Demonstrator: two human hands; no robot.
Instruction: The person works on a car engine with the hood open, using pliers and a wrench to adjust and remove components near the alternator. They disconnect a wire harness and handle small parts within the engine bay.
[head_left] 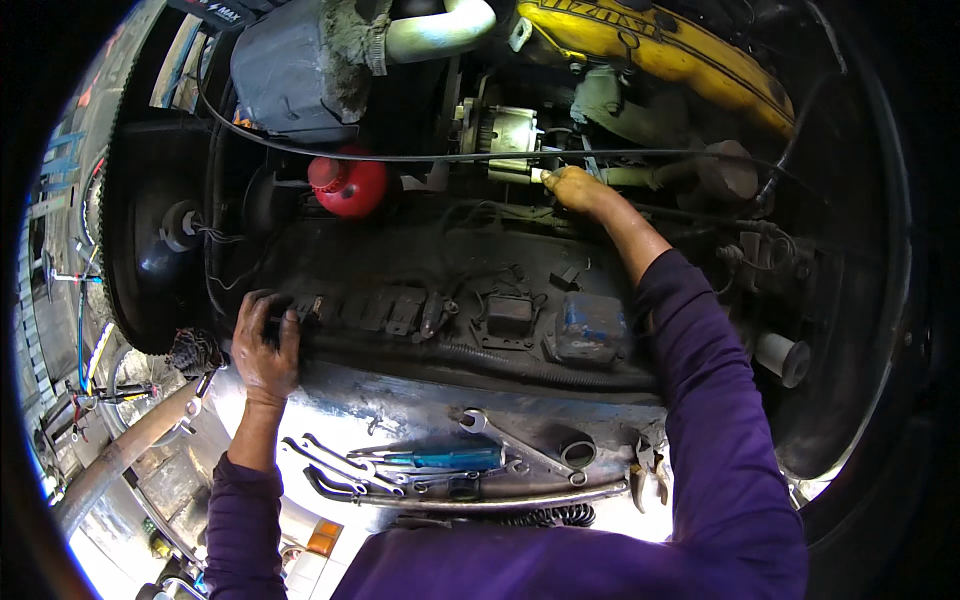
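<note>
My right hand point(575, 188) reaches into the engine bay. Its fingers are closed at the lower right of a silvery alternator point(512, 132), and what they grip is hidden. A black cable point(430, 158) crosses just above that hand. On the left, my left hand point(265, 350) rests on the dark bodywork ledge beside a row of dusty electrical connectors point(390, 308). Its fingers are apart, with nothing visible in them.
A yellow engine cover point(660, 52) and a grey air filter housing point(295, 75) lie beyond. The red bottle-shaped container point(350, 188) stands left of the alternator. Several wrenches point(520, 445), a blue-handled screwdriver point(450, 457) and pliers point(648, 475) lie on the near panel.
</note>
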